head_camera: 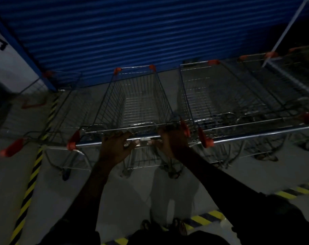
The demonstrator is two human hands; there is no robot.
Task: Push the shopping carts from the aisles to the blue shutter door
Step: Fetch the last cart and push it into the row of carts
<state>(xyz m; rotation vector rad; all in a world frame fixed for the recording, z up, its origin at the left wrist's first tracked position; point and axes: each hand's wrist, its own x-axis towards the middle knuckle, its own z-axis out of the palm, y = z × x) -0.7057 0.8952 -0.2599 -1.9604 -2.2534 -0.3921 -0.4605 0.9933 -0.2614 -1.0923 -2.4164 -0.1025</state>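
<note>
At the bottom edge of the frame, the person's feet in dark sandals (178, 225) stand just behind a strip of yellow-and-black hazard tape (203, 220) on the grey floor. Both forearms reach up to the middle of the picture. The left hand (114, 147) curls its fingers over the chrome handle bar with red end caps (90, 143), thumb beneath. The grip looks loose, though the dim light makes that hard to judge. The right hand (173, 142) wraps more firmly round the same bar, close to its right cap.

The silver wire shopping cart with red corner caps (137, 96) stands in the centre of the frame. Its nose appears near the foot of the blue ribbed shutter door (132, 32), which fills the upper half. A row of similar wire carts (212, 96) is parked just beside it on the right, and another wire cart (68, 106) is at the left, all facing the door.

I judge this cart to be at or almost at its place. What is left is a final nudge into line, letting go, and fetching any carts that remain.

The aisles are out of view, so I cannot tell how many remain. Blur hides the gap between cart and door. The far-right carts run off the edge beneath a pale frame (288, 29).
</note>
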